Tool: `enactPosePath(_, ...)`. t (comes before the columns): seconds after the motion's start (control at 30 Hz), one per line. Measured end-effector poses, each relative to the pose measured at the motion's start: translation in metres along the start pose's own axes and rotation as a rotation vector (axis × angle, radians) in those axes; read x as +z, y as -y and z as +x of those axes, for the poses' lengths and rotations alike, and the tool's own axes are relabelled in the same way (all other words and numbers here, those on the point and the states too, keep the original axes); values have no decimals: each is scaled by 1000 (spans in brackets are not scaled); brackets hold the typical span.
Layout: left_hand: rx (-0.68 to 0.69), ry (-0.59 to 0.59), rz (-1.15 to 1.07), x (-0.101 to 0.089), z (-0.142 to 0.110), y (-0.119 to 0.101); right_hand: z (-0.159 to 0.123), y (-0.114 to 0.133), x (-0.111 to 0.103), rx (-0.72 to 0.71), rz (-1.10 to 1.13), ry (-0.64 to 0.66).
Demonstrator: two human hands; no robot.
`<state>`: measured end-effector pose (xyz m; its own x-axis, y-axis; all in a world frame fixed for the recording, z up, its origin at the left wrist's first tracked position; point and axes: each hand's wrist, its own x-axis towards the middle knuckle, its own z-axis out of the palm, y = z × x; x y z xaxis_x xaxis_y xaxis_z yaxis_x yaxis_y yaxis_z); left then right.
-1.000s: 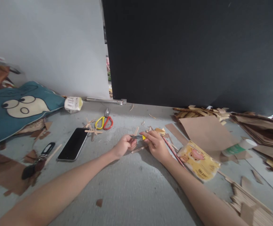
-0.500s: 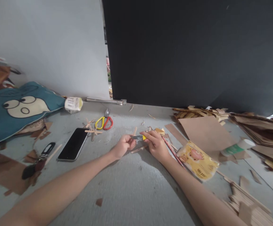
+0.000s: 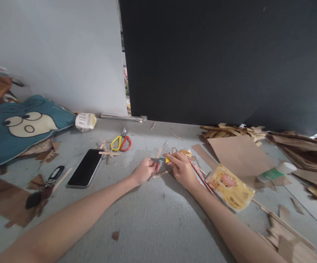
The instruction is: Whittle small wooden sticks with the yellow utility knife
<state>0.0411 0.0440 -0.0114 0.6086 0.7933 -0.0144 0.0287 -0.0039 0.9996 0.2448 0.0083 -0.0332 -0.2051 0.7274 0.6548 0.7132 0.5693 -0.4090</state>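
My left hand (image 3: pixel 145 170) is curled with its fingertips pinching a small wooden stick (image 3: pixel 158 152) that stands up on the grey floor. My right hand (image 3: pixel 182 168) is closed round a yellow utility knife (image 3: pixel 161 160), whose grey blade end points left at the stick and my left fingers. Another flat wooden stick (image 3: pixel 159 174) lies on the floor just below both hands. A red pencil (image 3: pixel 200 177) lies beside my right wrist.
Left of the hands lie a black phone (image 3: pixel 85 167), yellow and red scissors (image 3: pixel 120 141), crossed sticks (image 3: pixel 107 149), keys (image 3: pixel 42 189) and a blue cushion (image 3: pixel 21 124). To the right lie a yellow packet (image 3: pixel 231 186), a glue bottle (image 3: pixel 277 171) and cardboard sheets (image 3: pixel 239 155).
My left hand has shifted slightly to the right toward the knife; the stick and the right hand stay almost where they were.
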Motion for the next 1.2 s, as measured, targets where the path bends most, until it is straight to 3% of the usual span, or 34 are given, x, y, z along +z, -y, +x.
enactPosePath(0.17, 97, -78, -68, -2, -3, 0, -1, 0, -1, 5, 4, -27)
enactPosePath(0.47, 65, 58, 56, -3, -1, 1, 0, 1, 0, -52, 65, 2)
enactPosePath(0.7, 96, -13, -174, 3, -3, -1, 1, -1, -2, -23, 42, 7)
enactPosePath(0.97, 35, 1, 25, 2, -3, -4, 1, 2, -2, -58, 38, 13)
enactPosePath(1.2, 113, -26, -101, 5, -9, -7, 3, 8, -3, -44, 59, 11)
